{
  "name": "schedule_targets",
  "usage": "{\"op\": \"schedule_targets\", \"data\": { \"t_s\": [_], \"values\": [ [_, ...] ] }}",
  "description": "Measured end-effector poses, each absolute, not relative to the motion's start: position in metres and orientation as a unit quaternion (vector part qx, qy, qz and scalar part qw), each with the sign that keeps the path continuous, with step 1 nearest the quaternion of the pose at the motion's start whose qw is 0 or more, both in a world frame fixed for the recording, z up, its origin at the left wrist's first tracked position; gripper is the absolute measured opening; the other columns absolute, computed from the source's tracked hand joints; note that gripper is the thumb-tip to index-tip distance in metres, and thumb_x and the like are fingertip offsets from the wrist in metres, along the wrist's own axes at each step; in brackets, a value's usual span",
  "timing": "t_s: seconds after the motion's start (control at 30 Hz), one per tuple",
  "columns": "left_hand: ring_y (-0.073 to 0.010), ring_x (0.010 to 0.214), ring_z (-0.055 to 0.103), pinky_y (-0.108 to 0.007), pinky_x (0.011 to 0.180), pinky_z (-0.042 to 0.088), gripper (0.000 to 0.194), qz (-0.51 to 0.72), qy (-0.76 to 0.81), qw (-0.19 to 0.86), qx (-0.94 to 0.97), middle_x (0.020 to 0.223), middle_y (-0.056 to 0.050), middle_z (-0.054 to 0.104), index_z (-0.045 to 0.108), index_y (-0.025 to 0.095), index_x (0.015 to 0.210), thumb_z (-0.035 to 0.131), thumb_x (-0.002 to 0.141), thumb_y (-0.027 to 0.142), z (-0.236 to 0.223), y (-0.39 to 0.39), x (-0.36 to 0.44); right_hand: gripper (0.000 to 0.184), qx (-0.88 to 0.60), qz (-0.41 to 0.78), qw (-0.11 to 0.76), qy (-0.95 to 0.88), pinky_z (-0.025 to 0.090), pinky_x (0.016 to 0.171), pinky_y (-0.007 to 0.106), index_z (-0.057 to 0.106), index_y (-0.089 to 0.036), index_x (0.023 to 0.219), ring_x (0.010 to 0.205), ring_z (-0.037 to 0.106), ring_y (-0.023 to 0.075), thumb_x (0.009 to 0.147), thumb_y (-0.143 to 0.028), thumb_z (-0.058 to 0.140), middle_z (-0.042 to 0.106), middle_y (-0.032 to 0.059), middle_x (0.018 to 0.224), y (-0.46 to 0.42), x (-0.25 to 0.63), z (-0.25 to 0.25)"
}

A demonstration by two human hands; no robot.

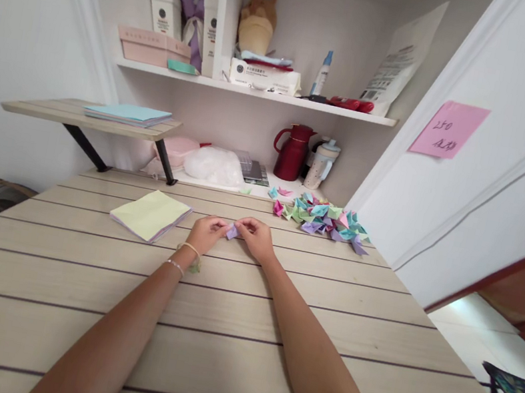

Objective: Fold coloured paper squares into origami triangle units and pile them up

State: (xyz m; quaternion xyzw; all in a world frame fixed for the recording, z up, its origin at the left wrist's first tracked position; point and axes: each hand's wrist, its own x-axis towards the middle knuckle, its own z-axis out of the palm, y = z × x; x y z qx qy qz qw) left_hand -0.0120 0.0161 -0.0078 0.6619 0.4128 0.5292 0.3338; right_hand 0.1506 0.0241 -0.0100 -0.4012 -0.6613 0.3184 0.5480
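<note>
A small piece of folded purple paper (232, 232) is pinched between my two hands, just above the wooden table. My left hand (206, 233) grips its left side with thumb and fingertips. On the other side, my right hand (256, 237) holds its upper right edge, also with closed fingertips. The fingers hide part of the paper, so its exact fold is hard to make out. To the left of my hands lies a stack of paper squares (151, 214), yellow on top. A heap of folded paper pieces (322, 217) in several colours sits at the back right.
Behind the table, a dark red jug (293, 152) and a speckled cup (321, 165) stand under a shelf (260, 93). A small raised wooden stand (54, 110) at back left bears blue paper (127, 113). A pink note (450, 129) sticks to the right wall.
</note>
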Motion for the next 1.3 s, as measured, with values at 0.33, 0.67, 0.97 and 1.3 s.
{"op": "schedule_targets", "data": {
  "t_s": [0.33,0.67,0.97,1.3],
  "values": [
    [-0.0155,0.058,0.061,-0.026,0.058,0.049,0.017,0.554,0.419,0.339,0.635,0.064,-0.004,0.065,0.067,0.015,0.069,0.066,0.064,0.032,-0.006,0.015,-0.015,0.024,-0.357,0.464,0.536,-0.608,0.051,0.059,0.027,0.064,-0.016,0.073,0.060,0.060,0.0147,0.063,-0.038,0.068,0.066,0.0031,0.067,0.020,0.148,-0.006],
    [-0.0157,0.063,0.059,-0.026,0.062,0.046,0.018,0.542,0.434,0.279,0.663,0.066,-0.004,0.066,0.068,0.015,0.069,0.063,0.066,0.032,-0.001,0.014,-0.016,0.017,-0.380,0.431,0.518,-0.634,0.049,0.062,0.027,0.066,-0.014,0.070,0.063,0.062,0.0156,0.062,-0.030,0.066,0.068,0.0046,0.069,0.018,0.150,-0.006],
    [-0.0165,0.070,0.059,-0.027,0.069,0.044,0.017,0.538,0.449,0.268,0.661,0.070,-0.004,0.066,0.065,0.016,0.069,0.060,0.069,0.032,0.003,0.012,-0.016,0.014,-0.410,0.377,0.474,-0.682,0.043,0.053,0.022,0.065,-0.015,0.065,0.057,0.057,0.0135,0.061,-0.028,0.065,0.065,0.0018,0.061,0.017,0.147,-0.004],
    [-0.0138,0.061,0.059,-0.024,0.060,0.046,0.023,0.586,0.416,0.436,0.542,0.064,-0.003,0.066,0.065,0.014,0.068,0.067,0.062,0.036,0.000,0.016,-0.013,0.013,-0.404,0.371,0.467,-0.694,0.042,0.056,0.022,0.066,-0.016,0.066,0.059,0.056,0.0130,0.062,-0.028,0.065,0.065,0.0010,0.063,0.010,0.138,0.000]
  ]
}}
